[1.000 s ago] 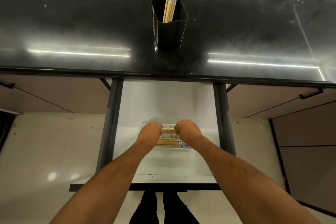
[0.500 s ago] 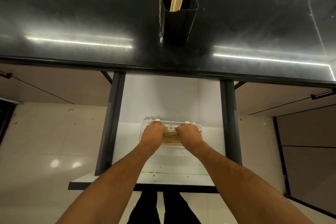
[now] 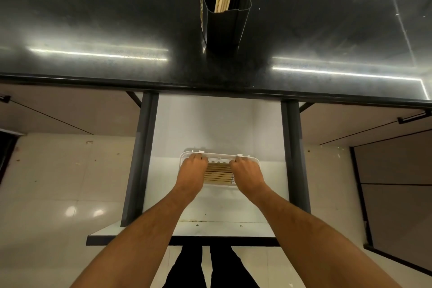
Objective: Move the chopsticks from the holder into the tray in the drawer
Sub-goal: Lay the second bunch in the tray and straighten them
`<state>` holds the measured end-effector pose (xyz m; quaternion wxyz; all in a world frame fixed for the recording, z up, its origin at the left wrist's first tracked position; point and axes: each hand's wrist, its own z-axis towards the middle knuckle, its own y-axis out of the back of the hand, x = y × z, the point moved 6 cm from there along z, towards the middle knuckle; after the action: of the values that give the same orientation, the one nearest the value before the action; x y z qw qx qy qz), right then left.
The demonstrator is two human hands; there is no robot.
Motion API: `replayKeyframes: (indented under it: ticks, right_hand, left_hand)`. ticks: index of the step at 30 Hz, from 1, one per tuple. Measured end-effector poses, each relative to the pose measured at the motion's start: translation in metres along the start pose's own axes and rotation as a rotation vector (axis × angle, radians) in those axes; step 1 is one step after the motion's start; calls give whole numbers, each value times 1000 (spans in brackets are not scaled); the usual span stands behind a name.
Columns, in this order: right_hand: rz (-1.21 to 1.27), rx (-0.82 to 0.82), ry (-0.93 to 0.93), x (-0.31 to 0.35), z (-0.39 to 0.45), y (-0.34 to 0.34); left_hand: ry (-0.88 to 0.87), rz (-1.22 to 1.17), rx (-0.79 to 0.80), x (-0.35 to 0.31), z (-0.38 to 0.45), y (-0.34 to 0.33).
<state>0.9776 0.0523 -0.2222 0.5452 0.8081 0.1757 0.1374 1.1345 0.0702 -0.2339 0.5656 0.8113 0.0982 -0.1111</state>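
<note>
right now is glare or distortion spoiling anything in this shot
Head view: two bright light streaks glare off the black countertop beside the holder, washing out its surface; wide-angle bending curves the counter edge; the chopsticks in the tray stay clear between the left hand and right hand.
</note>
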Motion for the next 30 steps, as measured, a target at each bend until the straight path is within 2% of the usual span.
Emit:
replayKeyframes:
  ticks: [8,12,15,17,19,21,23,25,26,28,30]
  right_hand:
    - [-10,14,67,4,1,-7]
    - [87,-22,73,-1,1,-6]
    - [203,-163,75,-8,-4,0]
    - [345,-369,46,-17,-13,10]
    - [541,-537,-124,-36,-25,20]
    - [786,-639,-440,-61,-37,27]
    - [1040,-662,-791,-82,-48,19]
    - [1170,-542,-1032,-94,-51,0]
    - [1207,-444,-1091,-95,-51,-11]
    - [1307,-307,-1104,-92,-48,-29]
    - [1341,-251,-1103,-86,-45,-38]
  left_hand:
    - [-17,-25,-5,2,-4,1]
    - [-24,-132,-36,2,-8,5]
    - [-53,-201,-185,4,-14,21]
    - [-85,-288,-376,8,-21,34]
    - [-4,-448,-534,17,-27,45]
    - [221,-658,-607,36,-27,46]
    - [486,-845,-596,54,-24,39]
    - [709,-981,-491,72,-20,19]
    - [797,-1051,-418,78,-19,9]
    - [883,-1127,-297,84,-19,-8]
    - [882,-1102,-230,84,-19,-14]
